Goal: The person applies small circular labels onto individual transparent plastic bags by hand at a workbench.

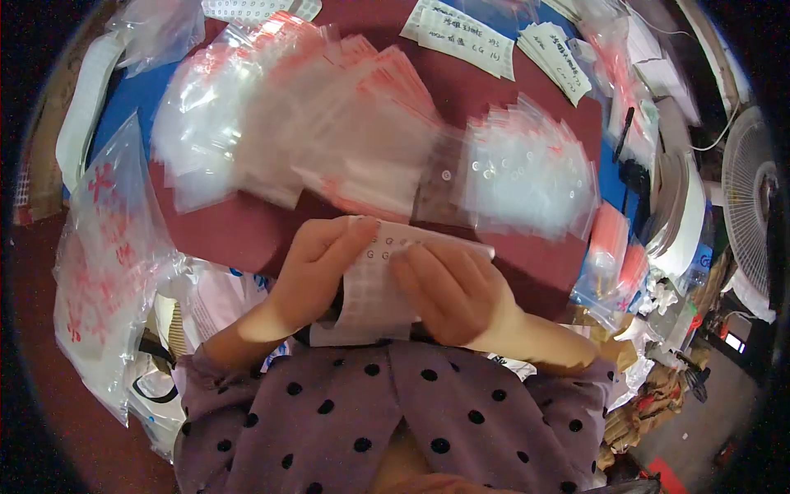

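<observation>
A white sheet of small stickers (374,296) printed with rows of the letter G is held close to my body at the table's near edge. My left hand (317,267) pinches its upper left part, thumb on top. With curled fingers, my right hand (457,292) grips the sheet's right side, and whatever is under those fingertips is hidden. Just beyond the hands, a fanned pile of clear zip bags with red edges (362,132) covers the table. To the right lies another stack of clear bags (527,173), several bearing small round letter marks.
Handwritten paper labels (465,41) lie at the back of the dark red table (218,239). A large clear bag with red writing (103,272) hangs at the left. A black pen (627,128), a white fan (750,198) and crumpled packaging are at the right.
</observation>
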Demonstrator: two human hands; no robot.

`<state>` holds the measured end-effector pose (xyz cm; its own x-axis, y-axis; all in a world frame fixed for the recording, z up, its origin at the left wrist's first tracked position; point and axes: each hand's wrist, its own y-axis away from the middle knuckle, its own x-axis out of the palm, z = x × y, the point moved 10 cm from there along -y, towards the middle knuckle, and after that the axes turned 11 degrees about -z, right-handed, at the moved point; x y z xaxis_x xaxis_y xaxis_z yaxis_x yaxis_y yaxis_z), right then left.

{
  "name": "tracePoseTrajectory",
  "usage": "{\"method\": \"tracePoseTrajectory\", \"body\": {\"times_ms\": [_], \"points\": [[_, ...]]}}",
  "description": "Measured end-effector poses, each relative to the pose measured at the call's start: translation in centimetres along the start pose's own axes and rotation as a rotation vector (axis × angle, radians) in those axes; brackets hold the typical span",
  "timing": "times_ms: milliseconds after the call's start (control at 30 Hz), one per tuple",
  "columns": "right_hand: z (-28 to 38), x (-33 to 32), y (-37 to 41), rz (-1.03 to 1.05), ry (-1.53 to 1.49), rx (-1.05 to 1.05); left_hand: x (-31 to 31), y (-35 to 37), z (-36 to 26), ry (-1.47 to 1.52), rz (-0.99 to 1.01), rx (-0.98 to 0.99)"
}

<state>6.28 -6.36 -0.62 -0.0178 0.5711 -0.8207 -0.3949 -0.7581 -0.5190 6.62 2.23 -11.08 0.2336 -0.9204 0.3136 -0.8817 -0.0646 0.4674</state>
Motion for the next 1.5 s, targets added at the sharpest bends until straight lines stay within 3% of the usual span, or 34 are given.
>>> {"method": "tracePoseTrajectory", "body": {"times_ms": [33,100,133,167,200,233,267,333,367,500,567,700,800,867,933,1000,1067,1167,1233,1267,1400,1500], "points": [[-1.3,0.5,0.3,0.041,-0.169,0.119,-0.3,-0.1,-0.2,-0.002,0.001,0.000],[-4.5,1.0,-0.1,0.063,-0.511,0.387,0.7,0.8,-4.3,-0.819,0.003,0.584],[-6.6,0.1,-0.9,-0.014,-0.522,0.523,0.9,0.4,-4.3,-0.824,0.009,0.580],[-8.9,-0.5,-1.2,-0.091,-0.530,0.659,2.2,1.1,-5.5,-1.064,-0.059,0.850],[-11.6,0.2,-1.3,-0.048,-0.299,0.607,3.8,2.2,-6.0,-1.296,-0.130,1.126],[-12.9,0.5,-2.4,-0.035,-0.100,0.461,4.1,1.8,-5.4,-1.296,-0.120,1.126],[-13.5,0.9,-2.7,-0.038,-0.096,0.465,4.7,1.1,-4.1,-1.336,-0.074,1.107],[-13.4,4.3,-2.8,0.043,-0.707,0.629,5.3,0.3,-2.6,-1.370,-0.026,1.072],[-12.2,5.3,-3.8,0.112,-0.568,0.495,5.8,0.4,-2.2,-1.341,0.011,1.092],[-11.9,5.6,-4.2,0.058,-0.412,0.379,6.1,0.5,-2.4,-1.273,0.045,1.135],[-13.4,4.2,-3.3,0.105,0.099,0.383,5.9,0.6,-2.5,-1.280,0.020,1.108],[-14.2,3.3,-3.3,0.193,0.082,0.471,5.8,0.7,-2.3,-1.318,0.026,1.138],[-14.4,4.1,-3.2,0.181,-0.110,0.513,6.3,0.7,-2.2,-1.317,0.065,1.164],[-15.5,3.2,-3.1,0.160,0.256,0.386,6.1,0.8,-2.4,-1.316,0.035,1.144],[-15.8,3.4,-2.8,0.261,0.296,0.379,5.8,0.7,-2.7,-1.313,-0.006,1.130],[-14.0,5.0,-2.4,0.272,-0.416,0.552,5.8,0.9,-2.7,-1.320,-0.019,1.149],[-13.1,6.2,-2.1,0.294,-0.495,0.524,6.1,0.7,-2.6,-1.301,0.038,1.166],[-13.5,5.6,-2.5,0.174,-0.376,0.501,6.3,0.9,-2.3,-1.251,0.088,1.163],[-14.5,4.1,-3.1,0.315,0.143,0.472,6.1,0.9,-2.6,-1.222,0.075,1.152],[-15.3,3.8,-2.6,0.329,0.205,0.509,6.0,0.9,-2.7,-1.245,0.049,1.144],[-15.0,3.7,-2.7,0.351,0.093,0.514,6.1,1.0,-2.1,-1.301,0.060,1.171],[-13.9,4.4,-2.9,0.306,0.119,0.402,6.3,1.1,-2.1,-1.310,0.095,1.178]]}}
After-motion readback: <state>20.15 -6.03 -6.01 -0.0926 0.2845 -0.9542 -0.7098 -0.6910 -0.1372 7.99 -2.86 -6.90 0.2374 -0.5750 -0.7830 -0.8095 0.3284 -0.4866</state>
